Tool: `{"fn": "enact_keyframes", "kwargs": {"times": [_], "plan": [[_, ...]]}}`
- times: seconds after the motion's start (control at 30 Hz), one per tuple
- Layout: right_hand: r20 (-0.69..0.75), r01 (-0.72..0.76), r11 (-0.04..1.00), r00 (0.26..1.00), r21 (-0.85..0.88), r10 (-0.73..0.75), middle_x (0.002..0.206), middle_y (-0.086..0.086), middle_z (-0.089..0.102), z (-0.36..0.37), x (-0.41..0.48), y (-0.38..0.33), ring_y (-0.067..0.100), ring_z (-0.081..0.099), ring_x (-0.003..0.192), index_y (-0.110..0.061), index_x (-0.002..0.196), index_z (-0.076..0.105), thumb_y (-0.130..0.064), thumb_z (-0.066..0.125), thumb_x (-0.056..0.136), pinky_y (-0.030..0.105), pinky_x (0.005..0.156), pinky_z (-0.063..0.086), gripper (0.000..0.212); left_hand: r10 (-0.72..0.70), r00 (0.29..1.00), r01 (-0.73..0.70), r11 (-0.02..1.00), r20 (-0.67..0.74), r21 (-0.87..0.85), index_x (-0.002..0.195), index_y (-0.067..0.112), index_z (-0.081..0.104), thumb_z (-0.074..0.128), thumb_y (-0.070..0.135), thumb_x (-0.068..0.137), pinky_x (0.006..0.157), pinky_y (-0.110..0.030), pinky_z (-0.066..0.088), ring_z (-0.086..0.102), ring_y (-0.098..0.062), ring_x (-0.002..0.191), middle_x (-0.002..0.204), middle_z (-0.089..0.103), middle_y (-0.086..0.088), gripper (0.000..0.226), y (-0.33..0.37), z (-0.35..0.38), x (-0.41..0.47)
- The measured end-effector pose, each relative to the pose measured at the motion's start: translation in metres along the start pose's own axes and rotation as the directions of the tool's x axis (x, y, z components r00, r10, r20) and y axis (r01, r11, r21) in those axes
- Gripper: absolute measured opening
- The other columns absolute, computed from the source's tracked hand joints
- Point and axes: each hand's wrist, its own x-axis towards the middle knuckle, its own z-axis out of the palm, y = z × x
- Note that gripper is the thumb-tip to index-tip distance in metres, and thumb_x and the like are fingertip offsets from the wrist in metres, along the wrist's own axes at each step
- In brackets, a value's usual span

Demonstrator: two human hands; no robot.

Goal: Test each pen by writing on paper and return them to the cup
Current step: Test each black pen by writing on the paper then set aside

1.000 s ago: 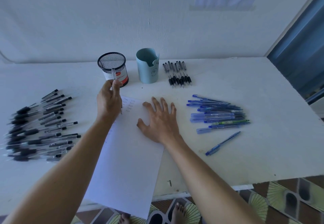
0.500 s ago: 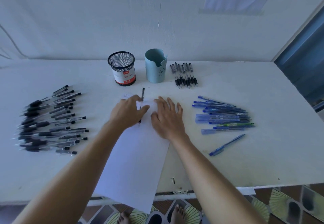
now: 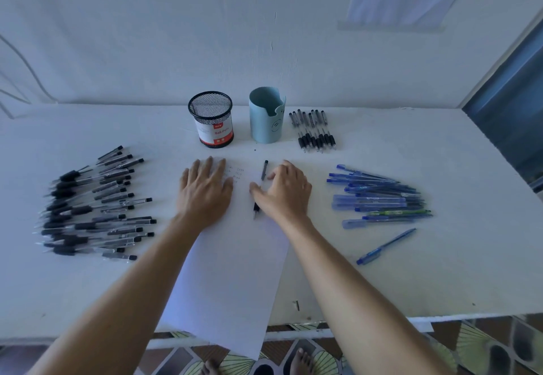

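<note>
"What was in hand just then?"

"Biggest first: the sheet of paper was thin and limp. It hung over the front edge of the table, so I'd say it was apt to slide. The left hand lay flat on its upper part, fingers straight, holding nothing. The right hand had its thumb and forefinger curled round the middle of a black pen. The pen lay low across the sheet, tip toward the person. I'd judge it light, stiff and slick along the barrel. The dark grip near the tip looked the surer hold for writing."

"And around them?"

"There was a pale wall behind, and the tabletop was white and smooth. A broad spread of black pens lay to the left and blue pens to the right. A short row of pens lay at the back, beside a light blue cup and a mesh cup. No pen showed above either rim."
</note>
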Motion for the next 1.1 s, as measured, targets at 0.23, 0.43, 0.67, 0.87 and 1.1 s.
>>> {"fn": "enact_keyframes", "kwargs": {"times": [0.23, 0.43, 0.67, 0.87, 1.1], "plan": [[-0.092, -0.062, 0.996, 0.993, 0.067, 0.068, 0.106, -0.003, 0.068, -0.017, 0.014, 0.000, 0.024, 0.057, 0.105, -0.021, 0.094, 0.068, -0.035, 0.061, 0.087, 0.037, 0.084, 0.037, 0.018, 0.002, 0.999, -0.002, 1.000, -0.038, 0.005, 0.155, 0.027, 0.031, 0.040, 0.045, 0.101, 0.123, -0.043, 0.009, 0.017, -0.027, 0.150, 0.163, 0.026, -0.003, 0.057, 0.002, -0.002, -0.001], [-0.265, -0.174, 0.918, 0.923, 0.357, 0.278, 0.095, 0.003, 0.075, -0.061, 0.053, 0.020, 0.023, 0.064, 0.086, -0.015, 0.096, 0.072, -0.023, 0.061, 0.091, 0.026, 0.069, 0.042, 0.015, 0.002, 0.999, -0.001, 1.000, -0.036, 0.023, 0.152, 0.026, 0.034, 0.042, 0.045, 0.100, 0.121, -0.043, 0.012, 0.019, -0.029, 0.148, 0.160, 0.030, -0.005, 0.056, 0.004, -0.003, 0.003], [-0.236, -0.288, 0.920, 0.906, 0.266, 0.352, 0.061, -0.007, 0.032, -0.080, 0.114, 0.057, 0.022, 0.034, 0.077, -0.022, 0.059, 0.033, 0.003, 0.049, 0.085, 0.029, 0.049, 0.020, 0.040, -0.006, 0.999, 0.008, 0.999, -0.046, 0.051, 0.146, 0.027, 0.039, 0.038, 0.049, 0.096, 0.116, -0.046, 0.016, 0.025, -0.030, 0.142, 0.152, 0.036, -0.006, 0.055, 0.004, 0.000, 0.008], [-0.129, -0.343, 0.924, 0.922, 0.167, 0.365, 0.063, -0.003, 0.029, -0.077, 0.143, 0.063, 0.024, 0.038, 0.079, -0.018, 0.062, 0.025, 0.009, 0.047, 0.084, 0.027, 0.060, 0.030, 0.042, -0.004, 0.998, 0.007, 0.999, -0.059, 0.049, 0.143, 0.028, 0.043, 0.029, 0.053, 0.087, 0.114, -0.047, 0.020, 0.029, -0.029, 0.139, 0.148, 0.040, -0.004, 0.063, 0.004, 0.000, 0.008], [0.017, -0.340, 0.927, 0.940, 0.160, 0.342, 0.126, 0.022, 0.058, -0.068, 0.140, 0.057, 0.039, 0.039, 0.130, 0.002, 0.133, 0.049, -0.022, 0.049, 0.096, 0.040, 0.093, 0.043, 0.044, 0.003, 0.999, -0.001, 0.999, -0.048, 0.041, 0.143, 0.029, 0.042, 0.028, 0.055, 0.086, 0.114, -0.047, 0.018, 0.027, -0.030, 0.140, 0.149, 0.038, -0.004, 0.064, 0.003, -0.001, 0.008]]}}
